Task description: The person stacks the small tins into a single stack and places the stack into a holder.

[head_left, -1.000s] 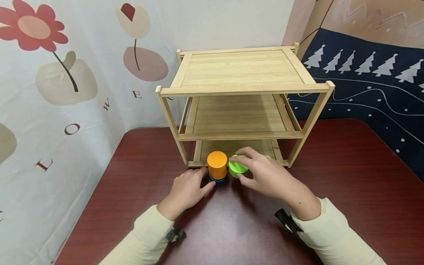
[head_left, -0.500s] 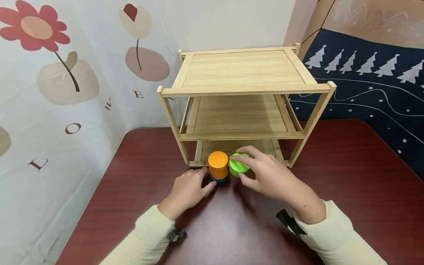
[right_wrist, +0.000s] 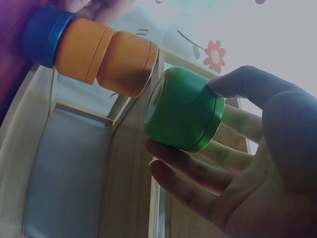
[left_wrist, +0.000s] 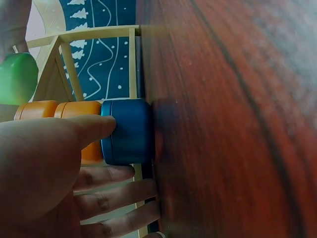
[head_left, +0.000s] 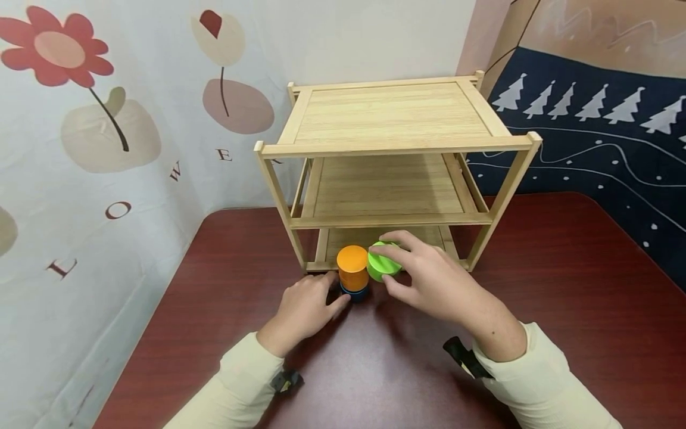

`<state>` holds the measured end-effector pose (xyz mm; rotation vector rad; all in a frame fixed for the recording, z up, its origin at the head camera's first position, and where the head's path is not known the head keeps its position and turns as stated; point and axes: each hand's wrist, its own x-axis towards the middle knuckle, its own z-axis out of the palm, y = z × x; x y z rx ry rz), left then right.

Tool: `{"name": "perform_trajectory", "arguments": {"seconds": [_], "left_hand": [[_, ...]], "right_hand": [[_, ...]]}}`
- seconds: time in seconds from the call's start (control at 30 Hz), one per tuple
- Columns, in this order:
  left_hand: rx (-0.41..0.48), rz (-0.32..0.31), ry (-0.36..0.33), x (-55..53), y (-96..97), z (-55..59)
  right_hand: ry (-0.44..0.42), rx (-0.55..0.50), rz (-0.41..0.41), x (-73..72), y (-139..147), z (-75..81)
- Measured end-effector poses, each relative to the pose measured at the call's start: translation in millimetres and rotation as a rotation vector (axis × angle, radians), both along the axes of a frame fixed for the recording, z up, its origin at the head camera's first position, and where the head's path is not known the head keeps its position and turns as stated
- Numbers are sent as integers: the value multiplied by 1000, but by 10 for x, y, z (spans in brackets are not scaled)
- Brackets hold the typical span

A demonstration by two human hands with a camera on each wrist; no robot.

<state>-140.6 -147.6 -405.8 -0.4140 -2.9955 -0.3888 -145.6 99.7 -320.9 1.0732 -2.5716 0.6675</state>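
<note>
Two orange lidded tins [right_wrist: 126, 63] stand on a blue one [left_wrist: 131, 131], making an upright stack; in the head view the top orange tin [head_left: 352, 268] hides most of what is below it. My left hand [head_left: 302, 307] holds the blue tin at the base, its thumb on the near side and its fingers round the far side. Pinched between thumb and fingers of my right hand [head_left: 431, 277] is a green lidded tin [right_wrist: 183, 109]. It is in the air, slightly tilted, just right of the upper orange tin.
A light wooden shelf rack [head_left: 396, 146] with three levels stands directly behind the stack. The dark red table [head_left: 370, 369] lies under both hands. A printed cloth [head_left: 177, 119] hangs at the left and back, and a dark tree-patterned cloth [head_left: 589, 143] at the right.
My right hand has raised the green tin slightly and brought it a little left, closer to the orange stack. The left hand keeps its hold on the blue tin.
</note>
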Motion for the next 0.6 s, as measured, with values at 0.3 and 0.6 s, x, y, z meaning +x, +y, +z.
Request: {"name": "perform_trajectory", "arguments": {"seconds": [0.3,0.6], "left_hand": [[7,-3,-1,0,-6,2],[-3,13,-30,1,-2,1]], "right_hand": [[1,-9,-1,14,-42,65],[28,-43,5,17,-97,105]]}}
